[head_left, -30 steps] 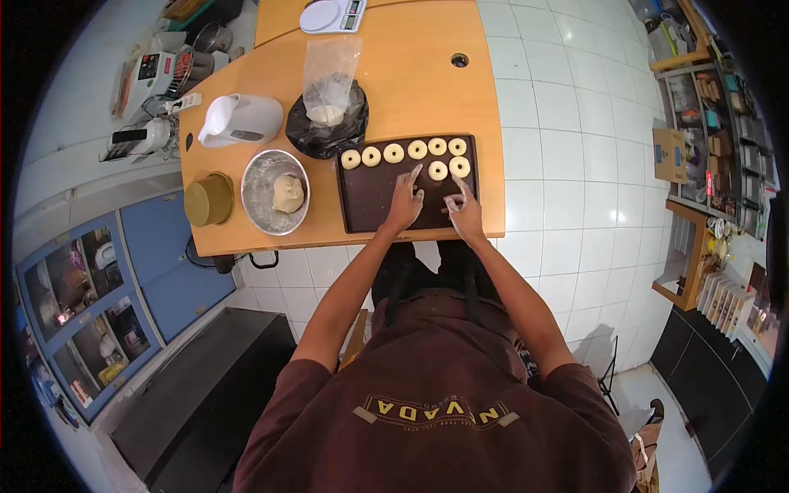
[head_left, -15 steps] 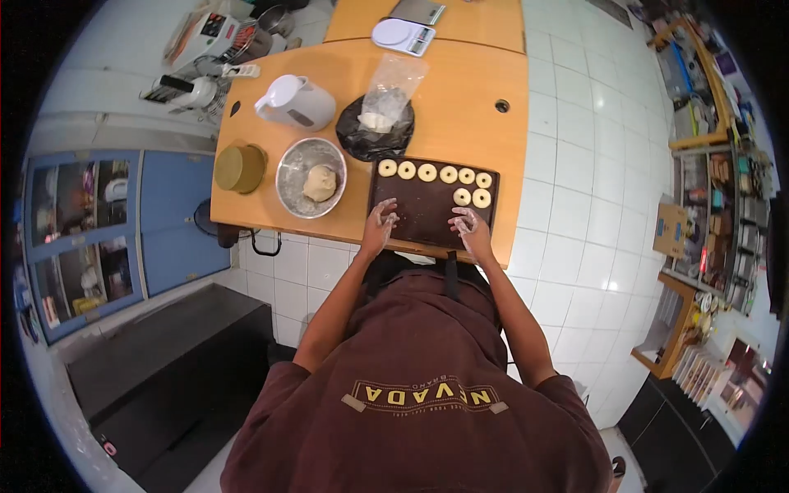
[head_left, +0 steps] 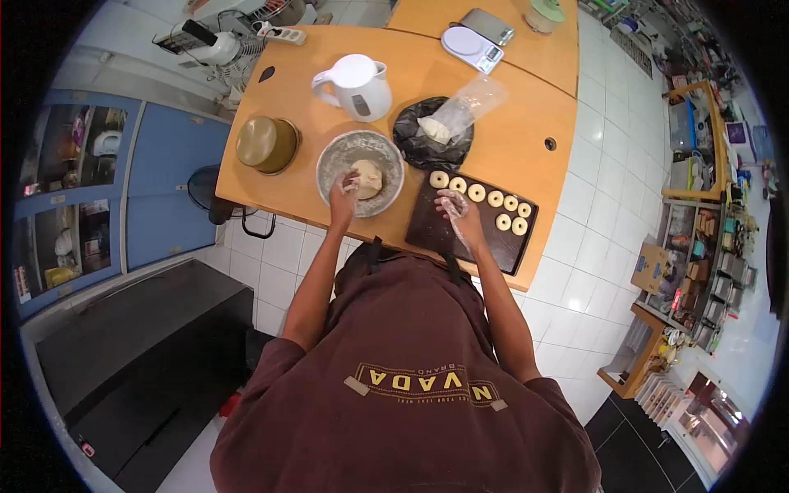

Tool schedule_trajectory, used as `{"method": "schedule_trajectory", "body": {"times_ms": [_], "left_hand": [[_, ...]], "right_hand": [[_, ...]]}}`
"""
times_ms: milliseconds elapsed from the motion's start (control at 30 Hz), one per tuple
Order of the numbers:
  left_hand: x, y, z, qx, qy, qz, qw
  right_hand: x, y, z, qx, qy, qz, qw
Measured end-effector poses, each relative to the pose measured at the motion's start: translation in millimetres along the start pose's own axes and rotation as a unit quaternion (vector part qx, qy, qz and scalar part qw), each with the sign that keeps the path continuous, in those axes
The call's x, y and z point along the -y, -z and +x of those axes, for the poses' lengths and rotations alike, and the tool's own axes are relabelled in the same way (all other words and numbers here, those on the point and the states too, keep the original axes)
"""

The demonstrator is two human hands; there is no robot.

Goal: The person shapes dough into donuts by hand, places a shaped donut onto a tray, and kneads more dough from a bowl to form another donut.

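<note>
My left hand (head_left: 343,195) is inside a floury metal bowl (head_left: 329,154), its curled fingers gripping the left side of a pale dough ball (head_left: 369,178). Over the left part of a dark baking tray (head_left: 429,220) hovers my right hand (head_left: 462,215), floury, fingers loosely bent and apart, holding nothing. Ring-shaped dough pieces (head_left: 477,193) form a row along the tray's far edge, with two more in a second row at the right. Behind the tray, a black plastic bag (head_left: 408,135) lies under a clear bag (head_left: 477,100) and a white lump (head_left: 433,129).
A white jug (head_left: 362,89) stands behind the bowl, and a brownish round container (head_left: 267,144) sits to its left. Farther back are a white kitchen scale (head_left: 472,49) and a power strip (head_left: 282,34). The wooden table's front edge (head_left: 283,212) runs close to my body.
My left hand has moved from over the tray to the dough in the bowl. My right hand stays over the tray, now nearer its left side. The view has shifted and turned.
</note>
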State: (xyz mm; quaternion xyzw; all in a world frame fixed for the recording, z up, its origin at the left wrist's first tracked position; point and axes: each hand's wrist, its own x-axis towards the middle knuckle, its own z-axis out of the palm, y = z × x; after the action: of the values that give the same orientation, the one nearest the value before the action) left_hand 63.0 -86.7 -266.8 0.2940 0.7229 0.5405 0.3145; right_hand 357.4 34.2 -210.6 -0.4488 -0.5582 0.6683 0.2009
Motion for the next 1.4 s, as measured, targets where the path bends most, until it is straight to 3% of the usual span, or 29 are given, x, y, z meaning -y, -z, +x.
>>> {"method": "schedule_trajectory", "body": {"times_ms": [67,167,200,300,400,500,600,700,800,933,1033,1233,1400], "left_hand": [[9.3,24.6,16.8,-0.014,0.004,0.003,1.000],[22.9,48.5,43.4,0.060,-0.026,0.039,0.997],[19.7,56.2,49.4,0.104,-0.089,0.144,0.980],[26.7,57.1,70.0,0.215,-0.146,0.289,0.921],[30.0,50.2,79.8,0.290,-0.188,0.348,0.871],[4.6,45.6,81.6,0.348,-0.145,0.358,0.854],[46.3,38.1,92.7,0.377,-0.243,0.410,0.794],[52.6,35.1,93.8,0.392,-0.220,0.432,0.782],[85.6,34.3,96.1,0.334,-0.310,0.388,0.801],[76.7,36.0,94.7,0.371,-0.248,0.393,0.804],[47.4,42.3,93.3,0.395,-0.208,0.407,0.797],[68.1,39.9,92.2,0.372,-0.205,0.376,0.824],[72.8,35.8,89.7,0.355,-0.196,0.375,0.834]], "right_hand": [[5.5,-25.4,11.4,0.006,-0.004,0.010,1.000],[7.8,-59.3,30.1,0.017,-0.001,-0.020,1.000],[4.1,-71.1,37.8,0.022,0.006,-0.050,0.999],[-9.0,-106.0,61.8,0.033,-0.004,-0.062,0.998],[-6.6,-143.0,80.9,0.032,0.006,-0.027,0.999],[-10.3,-166.6,98.5,-0.019,0.075,-0.146,0.986],[-34.8,-171.5,113.7,-0.023,0.079,-0.314,0.946],[-59.2,-179.1,121.3,-0.010,0.049,-0.396,0.917],[-41.4,-186.5,111.7,0.010,0.052,-0.442,0.896],[-48.2,-200.1,111.1,0.047,0.055,-0.501,0.862],[-40.5,-207.7,110.5,0.067,-0.036,-0.516,0.853],[-58.3,-202.0,123.1,0.058,0.082,-0.624,0.775],[-52.2,-202.5,135.0,0.076,0.032,-0.638,0.765]]}}
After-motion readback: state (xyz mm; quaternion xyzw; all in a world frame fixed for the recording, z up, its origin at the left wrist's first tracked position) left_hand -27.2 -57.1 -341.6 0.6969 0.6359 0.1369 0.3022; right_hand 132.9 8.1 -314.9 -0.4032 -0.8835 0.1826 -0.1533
